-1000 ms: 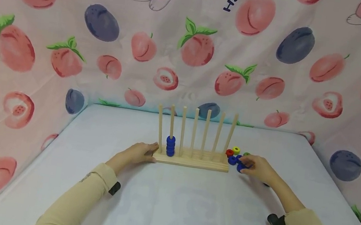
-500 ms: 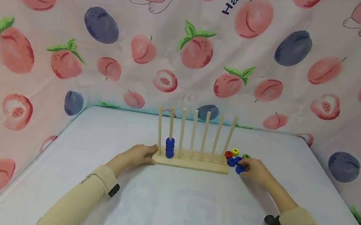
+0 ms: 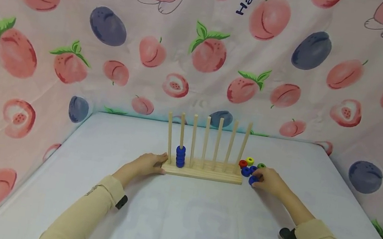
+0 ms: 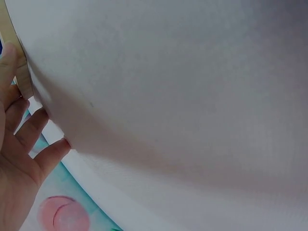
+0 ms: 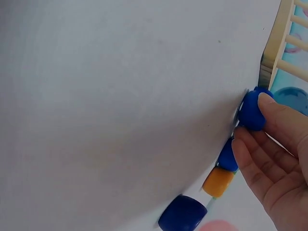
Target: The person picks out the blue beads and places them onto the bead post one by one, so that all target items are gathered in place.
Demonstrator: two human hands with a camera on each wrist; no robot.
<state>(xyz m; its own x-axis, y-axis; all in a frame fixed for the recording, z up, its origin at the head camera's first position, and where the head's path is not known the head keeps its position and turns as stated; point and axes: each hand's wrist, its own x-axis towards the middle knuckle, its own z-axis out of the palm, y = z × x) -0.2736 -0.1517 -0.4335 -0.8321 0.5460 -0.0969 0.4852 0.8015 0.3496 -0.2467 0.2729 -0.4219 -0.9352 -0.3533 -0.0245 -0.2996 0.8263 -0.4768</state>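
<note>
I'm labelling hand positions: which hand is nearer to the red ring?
Right. The right hand is just right of the red ring, pinching a blue ring; the left hand is well to its left, gripping the rack.

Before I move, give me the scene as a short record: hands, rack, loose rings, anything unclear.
Left hand: grips the left end of the wooden peg rack
Right hand: pinches a blue ring right of the rack
Rack: seven upright pegs; blue stack on the second from left
Loose rings: red ring, yellow ring, green ring, more blue ones
Right wrist view adds: orange piece, dark blue piece
Unclear: whether the pinched ring is off the table
</note>
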